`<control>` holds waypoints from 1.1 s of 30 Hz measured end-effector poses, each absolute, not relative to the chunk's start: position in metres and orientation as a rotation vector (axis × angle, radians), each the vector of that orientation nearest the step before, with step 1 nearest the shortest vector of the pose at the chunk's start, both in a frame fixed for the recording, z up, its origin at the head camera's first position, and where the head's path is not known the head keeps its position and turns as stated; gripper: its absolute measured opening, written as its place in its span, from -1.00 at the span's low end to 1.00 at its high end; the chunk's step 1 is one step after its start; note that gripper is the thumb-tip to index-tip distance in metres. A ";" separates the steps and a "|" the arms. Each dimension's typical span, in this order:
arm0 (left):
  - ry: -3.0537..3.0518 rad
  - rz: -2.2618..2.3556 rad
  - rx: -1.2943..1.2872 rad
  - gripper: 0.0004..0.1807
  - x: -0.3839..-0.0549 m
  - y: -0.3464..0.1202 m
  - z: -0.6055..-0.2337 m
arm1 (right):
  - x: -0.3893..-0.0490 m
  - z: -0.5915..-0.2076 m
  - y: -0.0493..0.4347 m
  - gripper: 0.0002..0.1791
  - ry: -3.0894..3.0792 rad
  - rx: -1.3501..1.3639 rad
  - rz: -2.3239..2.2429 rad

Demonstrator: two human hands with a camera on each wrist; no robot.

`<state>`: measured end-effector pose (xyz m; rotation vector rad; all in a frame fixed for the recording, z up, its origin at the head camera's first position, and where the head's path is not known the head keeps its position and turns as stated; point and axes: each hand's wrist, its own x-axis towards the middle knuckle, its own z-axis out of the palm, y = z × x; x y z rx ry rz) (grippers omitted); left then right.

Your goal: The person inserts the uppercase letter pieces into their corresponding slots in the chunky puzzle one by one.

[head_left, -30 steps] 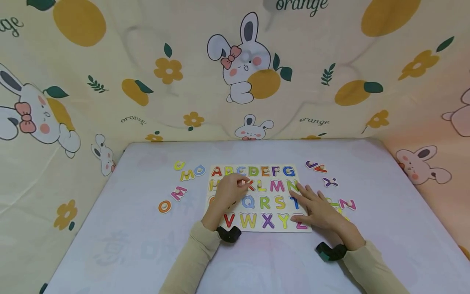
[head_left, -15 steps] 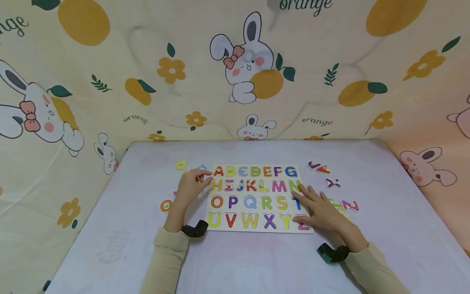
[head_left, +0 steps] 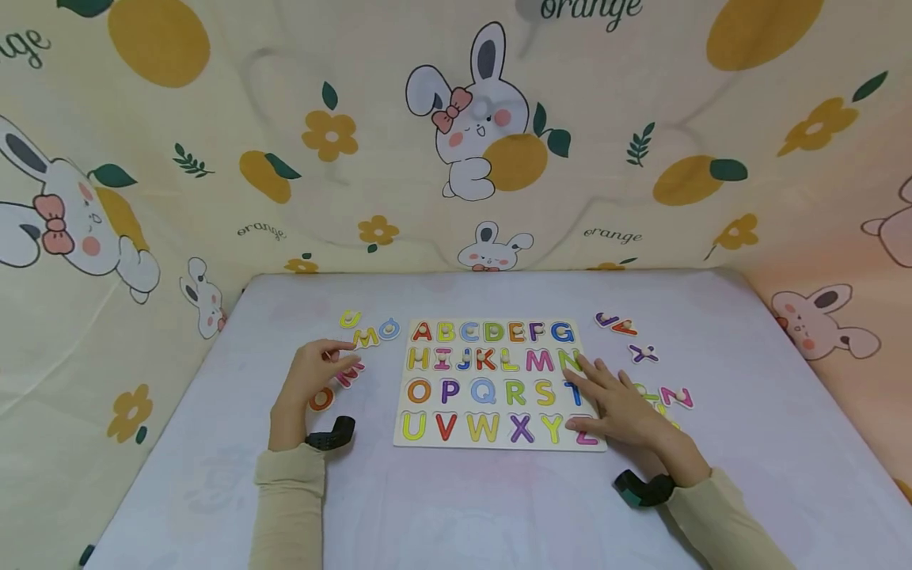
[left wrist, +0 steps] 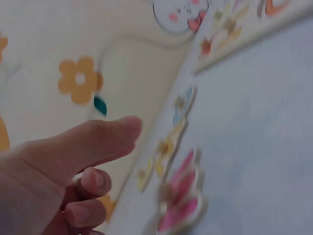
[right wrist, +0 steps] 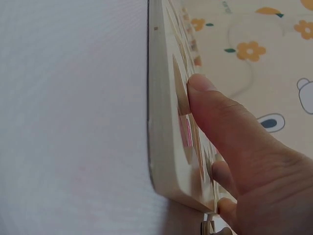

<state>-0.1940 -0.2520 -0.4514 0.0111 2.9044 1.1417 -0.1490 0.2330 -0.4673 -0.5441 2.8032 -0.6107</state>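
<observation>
Along the right side of the flat, cream wooden alphabet board, the right hand rests with straight, spread fingers, gripping nothing. Well left, one orange O-shaped piece lies by the left hand, whose fingers are loosely bent and empty, the knobbed pink M-shaped piece just beside their tips. Beyond are two yellow pieces and one round blue piece: five there. Right of the board, one pink, two purple and one red piece show clearly; others, partly covered by the right hand, cannot be counted.
</observation>
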 end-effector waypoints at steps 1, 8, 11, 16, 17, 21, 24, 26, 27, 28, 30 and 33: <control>2.892 1.130 0.000 -0.65 -0.194 -0.255 -0.453 | -0.149 -0.468 0.233 -0.02 2.804 -0.544 -0.610; 2.824 1.107 -0.085 -0.62 -0.194 -0.265 -0.460 | -0.149 -0.468 0.233 -0.02 2.807 -0.542 -0.610; 2.805 1.101 -0.122 -0.62 -0.194 -0.266 -0.461 | -0.149 -0.468 0.233 -0.02 2.806 -0.536 -0.616; 2.826 1.065 -0.142 -0.65 -0.193 -0.268 -0.460 | -0.149 -0.468 0.232 -0.03 2.814 -0.546 -0.610; 2.828 1.066 -0.142 -0.65 -0.193 -0.269 -0.460 | -0.149 -0.468 0.232 -0.03 2.815 -0.547 -0.609; 2.818 1.074 -0.139 -0.65 -0.191 -0.270 -0.460 | -0.149 -0.467 0.232 -0.03 2.807 -0.540 -0.613; 2.821 1.068 -0.126 -0.64 -0.191 -0.270 -0.462 | -0.149 -0.467 0.232 -0.02 2.801 -0.534 -0.613; 2.829 1.062 -0.114 -0.65 -0.191 -0.271 -0.462 | -0.149 -0.466 0.232 -0.02 2.800 -0.536 -0.614; 2.836 1.058 -0.106 -0.66 -0.191 -0.271 -0.463 | -0.149 -0.466 0.232 -0.02 2.799 -0.536 -0.616; 2.844 1.052 -0.096 -0.67 -0.192 -0.271 -0.463 | -0.149 -0.466 0.232 -0.02 2.799 -0.537 -0.618; 2.864 1.044 -0.073 -0.69 -0.192 -0.272 -0.464 | -0.149 -0.465 0.232 -0.03 2.799 -0.537 -0.619; 2.886 1.037 -0.052 -0.71 -0.193 -0.271 -0.463 | -0.148 -0.465 0.232 -0.03 2.800 -0.540 -0.617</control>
